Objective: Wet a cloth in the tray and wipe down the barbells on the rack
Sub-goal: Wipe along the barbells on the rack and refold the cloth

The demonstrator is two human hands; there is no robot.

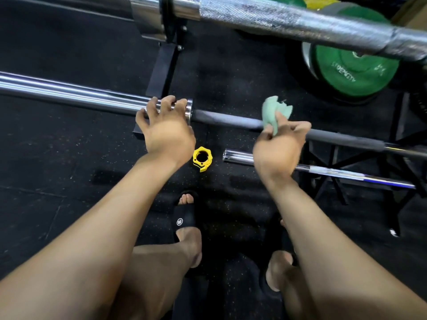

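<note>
Both hands work: left hand (166,130) curls round the barbell (97,98) sleeve; right hand (277,148) pinches the cloth (275,112) (bunched) against its shaft.

The floor (69,204) is black rubber with tiny yellow specks. A green weight plate (353,75) and a yellow collar (202,158) sit there.

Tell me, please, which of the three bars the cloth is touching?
The middle bar, the one with the dull grey shaft. The right hand holds the green cloth against it; the left hand grips its chrome sleeve.
</note>
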